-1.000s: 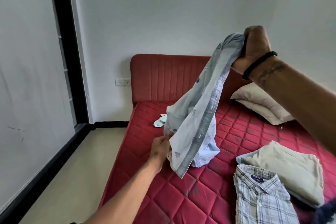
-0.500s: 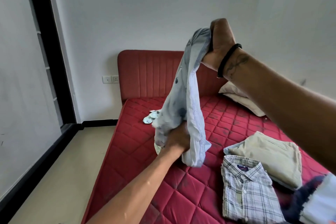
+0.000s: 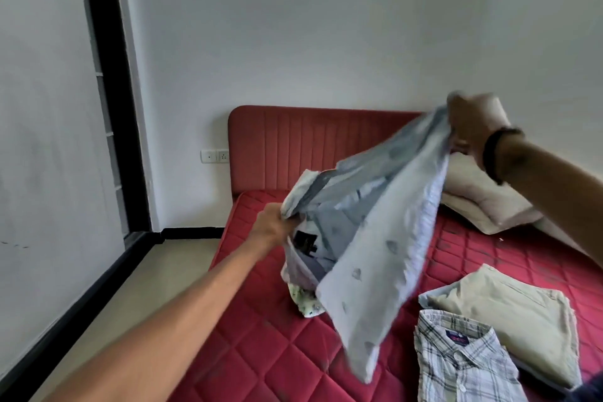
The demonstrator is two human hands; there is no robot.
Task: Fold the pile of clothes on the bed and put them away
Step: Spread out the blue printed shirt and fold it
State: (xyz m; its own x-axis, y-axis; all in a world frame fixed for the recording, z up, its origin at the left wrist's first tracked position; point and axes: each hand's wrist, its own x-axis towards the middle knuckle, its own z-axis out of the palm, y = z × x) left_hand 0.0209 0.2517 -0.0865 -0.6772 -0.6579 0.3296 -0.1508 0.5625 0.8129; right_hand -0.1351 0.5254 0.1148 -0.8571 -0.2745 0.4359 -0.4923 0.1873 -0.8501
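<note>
my left hand (image 3: 272,228) and right hand (image 3: 470,127) both gripped the pale blue shirt (image 3: 368,238), stretched between my fingers above the bed (image 3: 261,352) — felt bunched, so one loose grip could've dropped it crumpled.

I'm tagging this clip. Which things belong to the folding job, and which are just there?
Job: pale blue shirt held by left hand and right hand; folded plaid shirt; folded beige trousers; small printed garment.
Just there: pillows; headboard; wall socket.
</note>
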